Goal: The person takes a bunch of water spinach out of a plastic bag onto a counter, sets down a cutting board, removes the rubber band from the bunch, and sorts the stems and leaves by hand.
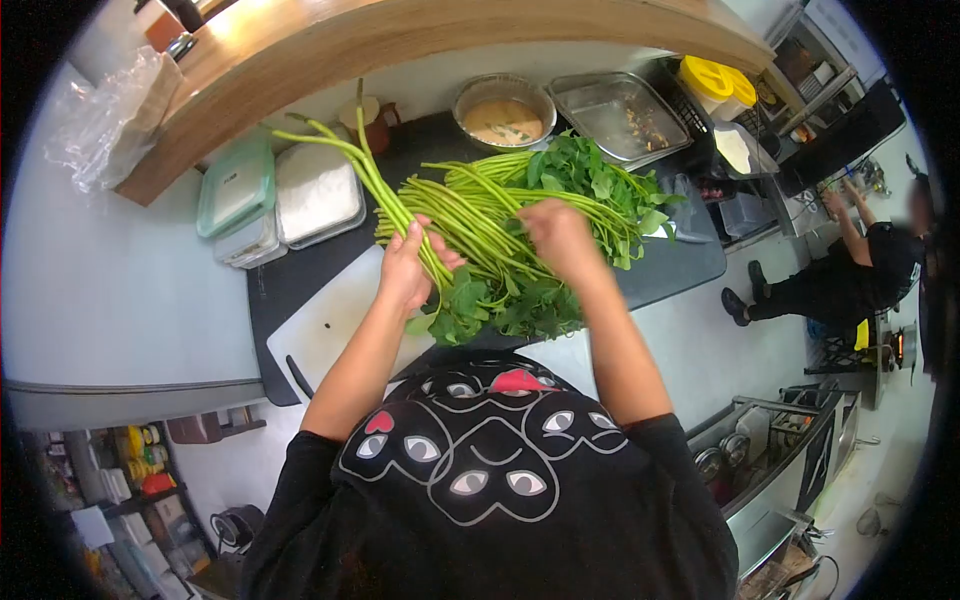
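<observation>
My left hand (408,268) is closed around several long green stems (378,185) of a leafy vegetable, which stick up and away to the left. The leaves of this bunch (470,305) hang below the hand, near the counter's front edge. My right hand (562,238) is over the large pile of leafy green stems (470,205), and its curled fingers are smeared by motion. Whether it grips a stem I cannot make out. At the pile's right end are broad leaves (575,170). Left of the pile lies a white cutting board (335,315), partly covered by my left forearm.
Behind the pile stand a metal bowl of cloudy liquid (503,112) and a metal tray with scraps (600,105). Lidded containers (238,190) are at the left. A wooden shelf (450,55) overhangs the back. Another person (870,250) stands at the far right.
</observation>
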### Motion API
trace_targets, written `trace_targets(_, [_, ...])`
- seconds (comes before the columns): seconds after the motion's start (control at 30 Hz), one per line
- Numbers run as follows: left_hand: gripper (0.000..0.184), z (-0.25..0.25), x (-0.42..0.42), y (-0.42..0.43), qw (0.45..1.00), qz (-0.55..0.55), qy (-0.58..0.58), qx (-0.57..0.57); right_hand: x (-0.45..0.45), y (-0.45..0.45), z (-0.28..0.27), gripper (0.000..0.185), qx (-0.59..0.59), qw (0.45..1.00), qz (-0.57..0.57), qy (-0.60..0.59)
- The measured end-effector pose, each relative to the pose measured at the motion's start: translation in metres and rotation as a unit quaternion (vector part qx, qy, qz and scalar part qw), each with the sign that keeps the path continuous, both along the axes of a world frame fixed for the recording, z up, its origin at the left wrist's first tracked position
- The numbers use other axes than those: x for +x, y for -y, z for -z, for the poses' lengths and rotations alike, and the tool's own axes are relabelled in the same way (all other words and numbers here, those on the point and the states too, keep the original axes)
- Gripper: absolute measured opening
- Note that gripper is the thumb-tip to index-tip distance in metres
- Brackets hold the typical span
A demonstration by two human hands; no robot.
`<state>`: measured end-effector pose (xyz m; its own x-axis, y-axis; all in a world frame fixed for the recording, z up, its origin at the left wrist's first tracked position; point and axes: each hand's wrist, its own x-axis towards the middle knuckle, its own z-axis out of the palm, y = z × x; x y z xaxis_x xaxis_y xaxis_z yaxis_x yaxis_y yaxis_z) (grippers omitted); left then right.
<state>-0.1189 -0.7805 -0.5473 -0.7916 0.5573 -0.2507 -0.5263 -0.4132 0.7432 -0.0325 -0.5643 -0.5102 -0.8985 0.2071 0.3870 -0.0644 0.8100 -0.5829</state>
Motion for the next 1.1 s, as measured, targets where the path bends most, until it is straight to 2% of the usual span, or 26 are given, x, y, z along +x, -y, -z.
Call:
trace_targets(0.07, [0.02,-0.002,0.001,-0.007,0.999,-0.022,0.003,-0.033,-0.004,-0.044,0.002,0.015,-0.018,0.985,0.029,0.17])
trace_targets(0.13, [0.02,0.003,-0.001,-0.014,0.998,-0.021,0.018,-0.056,-0.004,-0.055,0.006,0.024,0.007,0.938,0.026,0.345])
trace_targets(0.23, [0.02,0.013,0.003,-0.031,0.999,0.014,0.019,-0.043,0.007,-0.041,0.037,0.031,0.084,0.935,0.071,0.338])
trace_targets(0.33, [0.02,0.026,0.008,-0.045,0.996,0.023,0.047,-0.068,0.008,-0.044,0.05,0.029,0.036,0.943,0.096,0.318])
trace_targets(0.5, [0.021,0.032,0.023,-0.069,0.989,0.007,0.099,-0.113,0.024,0.002,0.01,0.017,-0.085,0.981,0.106,0.137])
trace_targets(0.6, [0.022,0.029,0.026,-0.08,0.991,-0.015,0.089,-0.098,0.032,0.037,0.021,0.028,-0.066,0.995,0.046,0.062])
trace_targets(0.73, [0.028,0.025,0.022,-0.084,0.994,-0.046,0.098,-0.027,0.039,0.066,0.039,0.04,-0.002,0.997,0.042,0.059])
trace_targets(0.77, [0.023,0.025,0.024,-0.082,0.995,-0.048,0.084,-0.028,0.04,0.069,0.041,0.044,0.018,0.997,0.039,0.067])
trace_targets(0.87, [0.017,0.029,0.027,-0.081,0.996,-0.029,-0.052,-0.071,0.04,0.076,0.045,0.056,0.05,0.997,0.005,0.063])
trace_targets(0.93, [0.014,0.027,0.021,-0.074,0.999,-0.032,0.001,-0.042,0.042,0.08,0.04,0.06,0.037,0.998,-0.037,0.03])
trace_targets(0.97, [0.013,0.019,0.018,-0.068,0.999,-0.035,0.013,-0.032,0.046,0.078,0.032,0.062,0.067,0.993,-0.054,0.078])
trace_targets(1.07, [0.014,0.013,0.006,-0.05,0.998,-0.053,0.035,0.013,0.058,0.07,0.016,0.067,0.107,0.984,-0.086,0.115])
trace_targets(1.1, [0.014,0.016,-0.001,-0.045,0.997,-0.063,0.032,0.028,0.062,0.064,0.02,0.07,0.081,0.984,-0.076,0.141])
